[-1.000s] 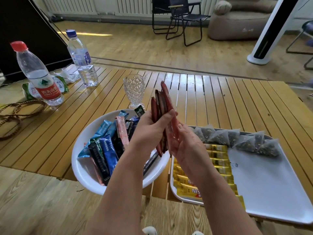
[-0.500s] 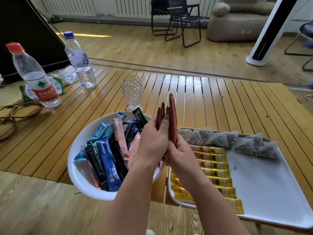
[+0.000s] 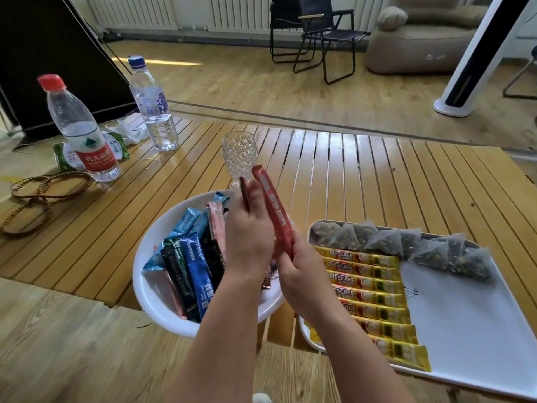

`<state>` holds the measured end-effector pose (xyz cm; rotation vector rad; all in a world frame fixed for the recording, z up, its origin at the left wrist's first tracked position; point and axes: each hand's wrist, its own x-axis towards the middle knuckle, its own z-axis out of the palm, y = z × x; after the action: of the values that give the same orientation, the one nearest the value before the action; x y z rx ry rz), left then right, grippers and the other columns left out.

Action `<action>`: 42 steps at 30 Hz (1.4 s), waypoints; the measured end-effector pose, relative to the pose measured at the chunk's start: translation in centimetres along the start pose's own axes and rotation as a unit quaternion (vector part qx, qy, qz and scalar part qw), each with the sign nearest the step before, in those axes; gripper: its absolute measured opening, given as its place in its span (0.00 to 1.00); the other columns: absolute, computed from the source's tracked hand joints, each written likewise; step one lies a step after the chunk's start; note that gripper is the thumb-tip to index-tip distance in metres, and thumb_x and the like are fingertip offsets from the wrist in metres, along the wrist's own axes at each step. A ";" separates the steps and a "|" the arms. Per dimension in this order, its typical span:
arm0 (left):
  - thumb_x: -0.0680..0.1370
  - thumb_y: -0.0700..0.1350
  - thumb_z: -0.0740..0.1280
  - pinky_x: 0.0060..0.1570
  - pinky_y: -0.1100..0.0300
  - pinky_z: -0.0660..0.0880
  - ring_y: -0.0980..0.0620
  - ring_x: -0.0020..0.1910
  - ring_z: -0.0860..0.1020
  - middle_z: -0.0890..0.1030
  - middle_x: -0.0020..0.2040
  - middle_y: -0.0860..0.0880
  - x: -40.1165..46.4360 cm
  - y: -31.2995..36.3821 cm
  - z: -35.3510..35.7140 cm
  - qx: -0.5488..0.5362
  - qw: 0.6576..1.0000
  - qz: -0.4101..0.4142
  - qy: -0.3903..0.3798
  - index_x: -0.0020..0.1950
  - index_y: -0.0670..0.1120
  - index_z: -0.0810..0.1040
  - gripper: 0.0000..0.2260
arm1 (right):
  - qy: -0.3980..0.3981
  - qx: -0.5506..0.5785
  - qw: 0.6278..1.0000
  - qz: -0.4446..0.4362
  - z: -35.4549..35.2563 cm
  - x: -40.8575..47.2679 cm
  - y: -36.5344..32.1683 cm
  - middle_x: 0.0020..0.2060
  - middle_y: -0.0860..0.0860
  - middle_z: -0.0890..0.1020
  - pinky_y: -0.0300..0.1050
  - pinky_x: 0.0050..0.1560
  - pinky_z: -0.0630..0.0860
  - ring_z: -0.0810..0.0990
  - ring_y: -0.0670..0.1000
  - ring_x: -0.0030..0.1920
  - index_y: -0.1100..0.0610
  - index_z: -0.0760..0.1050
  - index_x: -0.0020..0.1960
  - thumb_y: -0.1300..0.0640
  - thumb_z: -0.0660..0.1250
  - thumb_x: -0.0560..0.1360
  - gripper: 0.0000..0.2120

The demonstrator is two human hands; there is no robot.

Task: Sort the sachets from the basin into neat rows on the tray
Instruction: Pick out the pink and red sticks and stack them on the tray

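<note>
Red foil stick sachets (image 3: 275, 216) stand upright, gripped between my left hand (image 3: 249, 237) and right hand (image 3: 302, 274), over the white basin's (image 3: 151, 289) right rim, the white tray (image 3: 465, 315) rightward, nearer my right.

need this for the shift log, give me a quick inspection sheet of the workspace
surface: slatted wooden table
job's things: white basin holds mixed sachets; tray has a row of tea bags and a row of yellow sachets
clutter: two water bottles, glass goblet, bead strings
grip: left hand and right hand hold red sachets
cables: nothing seen
surroundings: folding chair, beanbag
</note>
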<state>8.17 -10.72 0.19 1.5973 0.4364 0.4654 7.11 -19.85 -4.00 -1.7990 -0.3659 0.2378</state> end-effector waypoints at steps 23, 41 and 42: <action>0.71 0.74 0.57 0.61 0.43 0.70 0.51 0.55 0.77 0.79 0.53 0.55 1.2 -0.3 -3.6 0.262 0.965 0.004 0.028 0.57 0.55 0.73 0.27 | 0.062 0.194 0.977 0.068 -1.2 0.6 -0.5 0.41 0.66 0.79 0.53 0.43 0.76 0.77 0.59 0.41 0.62 0.76 0.50 0.55 0.62 0.80 0.10; 0.74 0.48 0.68 0.47 0.53 0.73 0.45 0.48 0.76 0.78 0.47 0.47 2.6 -2.5 -3.8 0.478 0.877 -0.047 -0.026 0.54 0.46 0.72 0.12 | 0.117 0.468 0.848 0.218 -3.3 0.8 -0.7 0.45 0.56 0.86 0.56 0.55 0.78 0.84 0.57 0.51 0.59 0.76 0.58 0.54 0.63 0.79 0.12; 0.73 0.50 0.69 0.50 0.51 0.74 0.44 0.51 0.77 0.78 0.48 0.46 2.5 -2.8 -3.6 0.516 0.852 -0.076 -0.044 0.54 0.45 0.72 0.14 | 0.119 0.472 0.846 0.216 -3.4 0.8 -0.7 0.44 0.56 0.87 0.55 0.55 0.78 0.84 0.56 0.51 0.59 0.76 0.58 0.54 0.62 0.79 0.12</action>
<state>8.31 -6.14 -2.28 2.5792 0.8148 -0.0135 8.97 -22.46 -2.41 -0.8766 0.3217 0.4157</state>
